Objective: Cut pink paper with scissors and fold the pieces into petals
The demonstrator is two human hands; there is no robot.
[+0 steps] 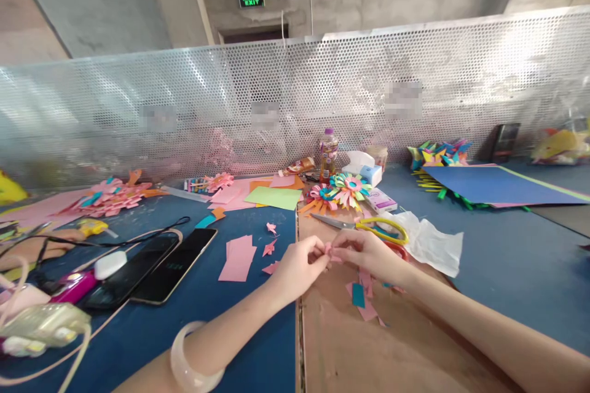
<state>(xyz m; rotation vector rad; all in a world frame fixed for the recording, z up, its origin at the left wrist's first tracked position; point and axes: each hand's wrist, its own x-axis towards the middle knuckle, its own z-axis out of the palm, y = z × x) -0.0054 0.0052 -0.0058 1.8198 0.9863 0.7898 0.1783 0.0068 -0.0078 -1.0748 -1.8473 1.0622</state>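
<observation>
My left hand [299, 264] and my right hand [364, 253] meet above the brown board [369, 350], both pinching one small pink paper piece [329, 250] between the fingertips. My left wrist wears a pale bangle [191, 362]. Pink and teal paper scraps [362, 298] lie under my right wrist. Yellow-handled scissors [369, 226] rest just beyond my right hand, next to a crumpled white sheet [431, 242]. Small folded pink pieces [270, 247] and flat pink sheets [237, 258] lie left of my left hand on the blue table [507, 258].
Two phones [157, 267] with cables lie at the left. Finished paper flowers [343, 190], a bottle [328, 156], a tissue box [364, 169] and coloured sheets [274, 196] stand behind. A blue sheet [498, 185] lies at the right. A perforated metal screen [295, 104] closes the back.
</observation>
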